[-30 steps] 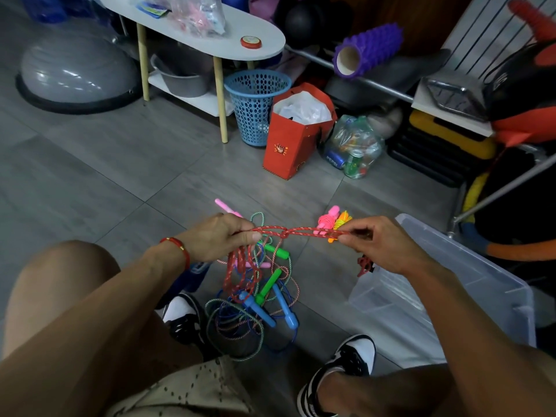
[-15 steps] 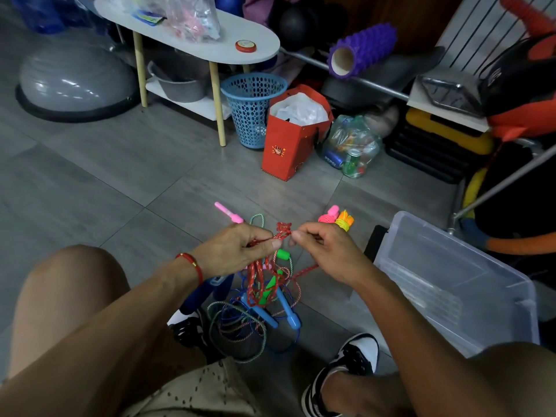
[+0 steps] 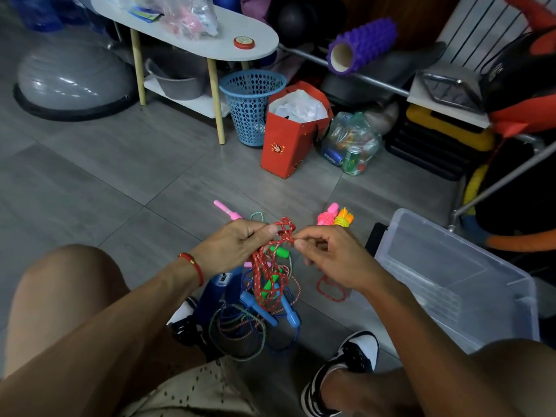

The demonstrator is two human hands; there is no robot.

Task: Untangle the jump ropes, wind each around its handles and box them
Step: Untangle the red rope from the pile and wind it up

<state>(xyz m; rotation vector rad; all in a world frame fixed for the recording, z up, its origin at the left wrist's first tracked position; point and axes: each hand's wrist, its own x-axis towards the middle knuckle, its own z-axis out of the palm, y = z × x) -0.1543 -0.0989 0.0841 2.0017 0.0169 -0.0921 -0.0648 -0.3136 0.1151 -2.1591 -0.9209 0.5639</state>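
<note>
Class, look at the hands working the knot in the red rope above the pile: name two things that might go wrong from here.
1. Both hands, left hand and right hand, pinch the knot in the red rope; pulling apart may tighten it.
2. The red rope hangs into the tangled pile with the blue handles; lifting could drag the other ropes along and snarl them further.

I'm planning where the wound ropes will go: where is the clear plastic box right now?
In the head view the clear plastic box sits open on the floor at the person's right, just beyond the right hand.
</note>
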